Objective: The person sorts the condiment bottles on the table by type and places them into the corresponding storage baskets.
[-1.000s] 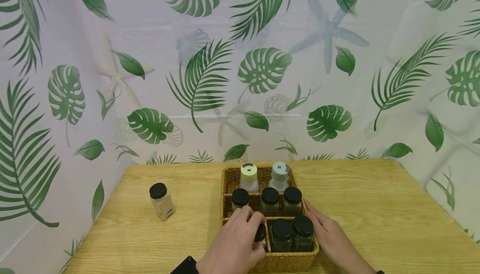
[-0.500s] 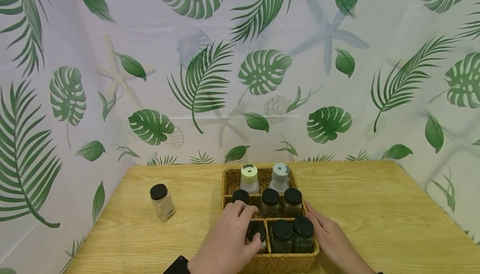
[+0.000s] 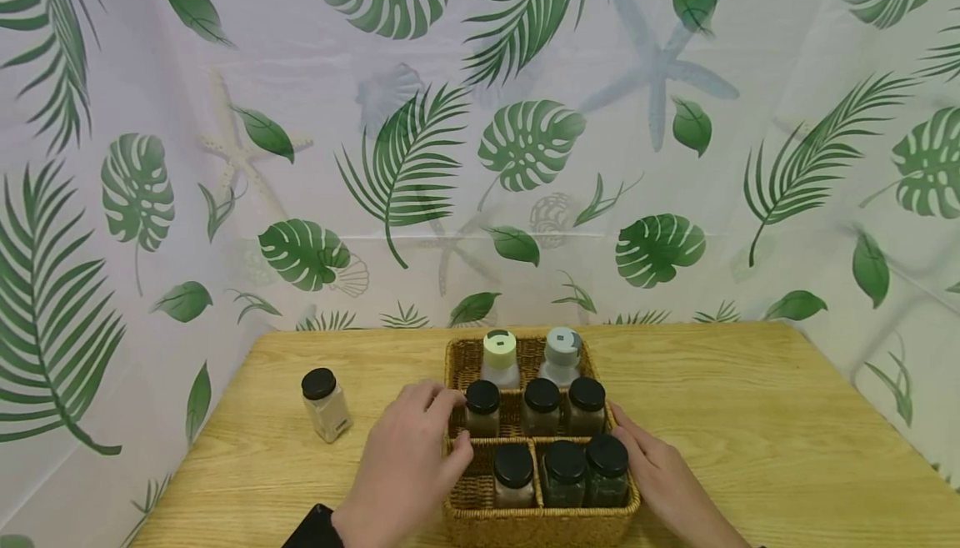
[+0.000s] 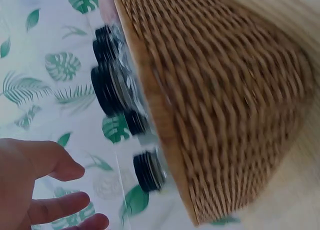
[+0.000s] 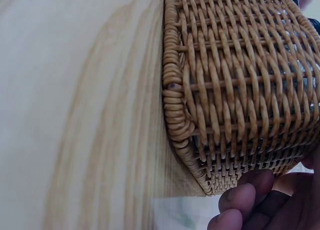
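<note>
My left hand [image 3: 405, 460] hovers at the left edge of the divided wicker basket [image 3: 577, 527], holding nothing, fingers spread apart from the thumb. Its fingertips are close to a black-lidded jar [image 3: 482, 410] in the middle row. Just right of the thumb, another black-lidded jar [image 3: 513, 473] stands upright in the front left compartment, against the divider. My right hand [image 3: 663, 469] rests along the basket's right side, its relaxed fingers [image 5: 237, 197] at the woven wall in the right wrist view. The left wrist view shows the left hand [image 4: 30, 185] beside the jar lids, touching none.
A single black-lidded jar [image 3: 326, 406] with pale contents stands on the wooden table [image 3: 750, 398] to the left. Two dark jars [image 3: 585, 469] fill the front right compartment. A yellow-capped bottle [image 3: 500, 356] and a grey-capped bottle [image 3: 561, 356] stand in the back row.
My left hand has let go of the front left jar and moved left, off its lid to the basket's edge. The right hand has stayed in place.
</note>
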A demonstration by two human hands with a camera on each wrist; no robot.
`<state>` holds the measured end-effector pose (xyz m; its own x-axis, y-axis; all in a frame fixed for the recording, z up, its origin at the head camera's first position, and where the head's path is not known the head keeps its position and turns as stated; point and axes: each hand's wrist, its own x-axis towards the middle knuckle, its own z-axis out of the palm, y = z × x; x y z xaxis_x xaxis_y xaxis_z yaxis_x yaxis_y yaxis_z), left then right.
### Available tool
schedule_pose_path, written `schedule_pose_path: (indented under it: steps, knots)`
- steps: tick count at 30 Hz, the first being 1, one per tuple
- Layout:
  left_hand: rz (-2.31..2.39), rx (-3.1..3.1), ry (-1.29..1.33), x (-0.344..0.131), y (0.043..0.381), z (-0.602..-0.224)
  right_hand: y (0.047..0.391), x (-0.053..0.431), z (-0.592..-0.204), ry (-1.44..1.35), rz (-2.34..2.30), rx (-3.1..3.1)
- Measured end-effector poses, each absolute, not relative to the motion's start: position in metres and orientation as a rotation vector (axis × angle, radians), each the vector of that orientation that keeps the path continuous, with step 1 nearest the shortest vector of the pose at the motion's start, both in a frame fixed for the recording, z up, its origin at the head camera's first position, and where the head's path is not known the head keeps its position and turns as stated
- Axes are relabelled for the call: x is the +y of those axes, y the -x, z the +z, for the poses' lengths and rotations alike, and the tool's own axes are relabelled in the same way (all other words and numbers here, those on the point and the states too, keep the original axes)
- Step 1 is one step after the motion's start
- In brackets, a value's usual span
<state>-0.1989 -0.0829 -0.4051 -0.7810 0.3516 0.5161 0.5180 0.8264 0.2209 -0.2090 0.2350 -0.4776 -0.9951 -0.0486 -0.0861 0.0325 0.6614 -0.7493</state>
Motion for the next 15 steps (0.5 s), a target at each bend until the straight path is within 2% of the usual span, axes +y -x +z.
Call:
schedule_pose_path:
  steps: [15]
  knots:
    - [-0.366,-2.550,0.390,-0.136,0.216,-0.412,0.209,0.235,-0.477,0.021,-1.245,2.769]
